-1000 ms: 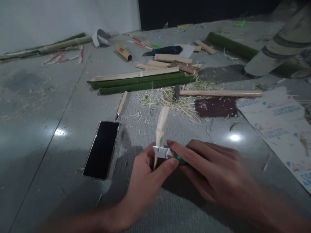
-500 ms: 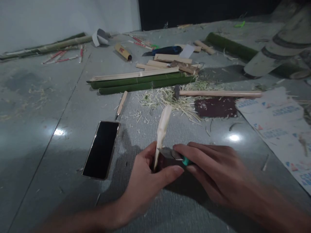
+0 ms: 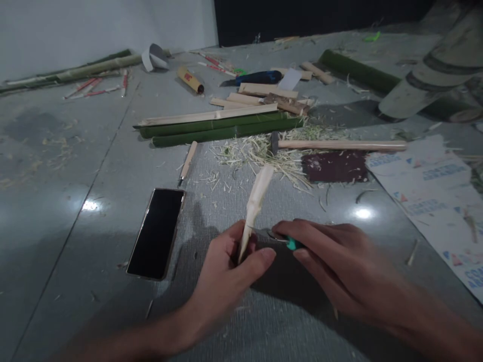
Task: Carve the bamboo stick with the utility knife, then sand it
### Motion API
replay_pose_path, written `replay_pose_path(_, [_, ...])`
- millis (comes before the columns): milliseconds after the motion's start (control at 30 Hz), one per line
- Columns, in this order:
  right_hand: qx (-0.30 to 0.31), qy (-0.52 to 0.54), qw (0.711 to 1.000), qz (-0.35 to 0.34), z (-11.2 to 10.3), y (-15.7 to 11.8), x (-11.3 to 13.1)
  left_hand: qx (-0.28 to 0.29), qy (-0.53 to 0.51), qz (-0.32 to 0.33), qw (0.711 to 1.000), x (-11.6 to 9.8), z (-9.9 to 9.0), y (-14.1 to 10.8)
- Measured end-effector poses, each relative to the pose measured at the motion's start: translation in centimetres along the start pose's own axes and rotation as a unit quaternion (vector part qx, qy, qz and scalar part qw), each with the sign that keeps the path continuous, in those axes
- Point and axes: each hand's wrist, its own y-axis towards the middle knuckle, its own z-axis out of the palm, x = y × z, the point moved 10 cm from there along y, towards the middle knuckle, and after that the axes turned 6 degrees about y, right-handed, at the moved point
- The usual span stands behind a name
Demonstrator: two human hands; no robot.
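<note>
Cream-coloured, tapered wooden strip (image 3: 260,192) gripped in left hand (image 3: 226,271); right hand (image 3: 337,256) pinches teal-handled metal knife (image 3: 292,243). Looks roughed out, not yet smooth.

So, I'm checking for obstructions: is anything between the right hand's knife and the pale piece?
Nothing visible stands between the knife in the right hand and the pale piece. The blade reaches the piece's narrow part, though contact is unclear. The left hand grips the lower end, its thumb below the blade in view.
</note>
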Motion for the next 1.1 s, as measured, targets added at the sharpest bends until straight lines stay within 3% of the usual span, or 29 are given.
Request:
replay_pose_path(200, [0.0,-0.026,1.0,0.015,0.1,-0.3,-0.5,0.056,-0.14,-0.019,0.988,0.5,1.1,0.2])
replay_pose_path(333, [-0.002,-0.025,0.999,0.021,-0.2,-0.3,-0.5,0.083,-0.158,-0.034,0.983,0.3,1.8,0.5])
replay_pose_path(467, [0.002,0.001,0.999,0.047,-0.4,0.0,-0.8,0.123,-0.168,0.003,0.978,-1.0,2.4,0.5])
replay_pose_path(700, [0.041,0.131,0.983,0.122,-0.1,0.1,-2.0,0.195,-0.194,0.02,0.961,-1.9,3.3,0.3])
replay_pose_path(933, [0.09,0.353,0.908,0.207,1.4,0.2,-2.4,0.191,-0.2,0.014,0.961,-1.4,3.3,0.5])
replay_pose_path(1033, [0.096,0.356,0.909,0.195,1.4,0.4,-2.2,0.209,-0.24,0.001,0.948,-1.4,3.7,0.3])
replay_pose_path(1100, [0.081,0.319,0.93,0.163,0.9,0.6,-2.0,0.204,-0.256,-0.002,0.945,-1.3,3.7,0.3])
